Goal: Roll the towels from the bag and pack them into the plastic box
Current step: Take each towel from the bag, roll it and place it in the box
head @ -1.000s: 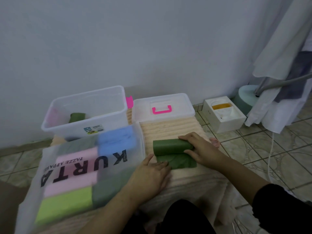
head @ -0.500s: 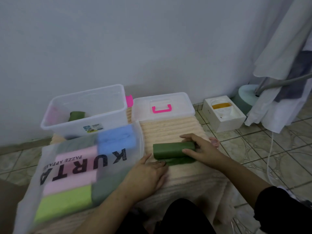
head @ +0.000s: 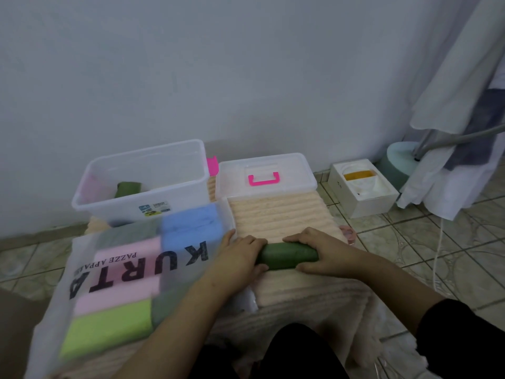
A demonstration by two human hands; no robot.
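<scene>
Green towel [head: 287, 255] rolled, held at both ends.
Lying crosswise; left hand [head: 240, 255] and right hand [head: 322, 253] fingers curl round it.

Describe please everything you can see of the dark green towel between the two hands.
The dark green towel looks like soft, matte cloth, rolled fully into a short thick cylinder. It lies on its side, crosswise to the person, on the ribbed peach cloth. The left hand grips its left end and the right hand grips its right end, hiding both ends. No loose flap shows.

"KURTA", "PAZZE APPAREL" on bag [head: 82, 258]
</scene>
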